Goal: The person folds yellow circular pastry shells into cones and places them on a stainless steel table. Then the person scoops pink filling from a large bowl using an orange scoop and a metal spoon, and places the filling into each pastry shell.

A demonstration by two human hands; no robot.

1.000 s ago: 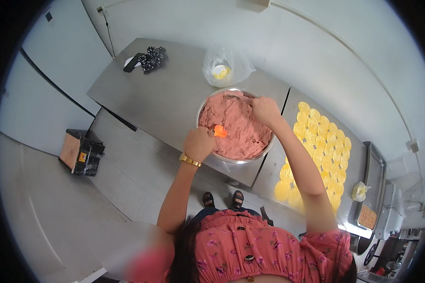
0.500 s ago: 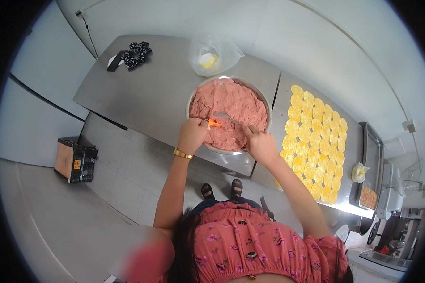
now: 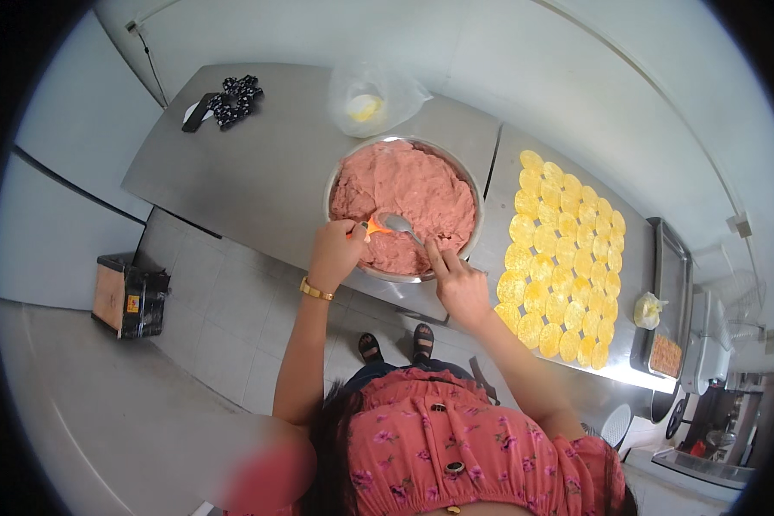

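A wide steel bowl full of pink ground meat stands at the table's front edge. Over its near left part, my left hand is closed around a small bright orange utensil, mostly hidden by the fingers. My right hand, at the bowl's near right rim, grips the handle of a metal spoon. The spoon's bowl meets or nearly meets the orange utensil, just above the meat; whether they touch I cannot tell.
Rows of yellow round wrappers cover the steel table on the right. Beyond them are a metal tray and a small tied bag. Behind the bowl sits a clear plastic bag. A dark scrunchie lies far left.
The spoon has come up out of the meat, its bowl now showing beside the orange utensil. Both hands stay over the bowl. The whole view has shifted slightly.
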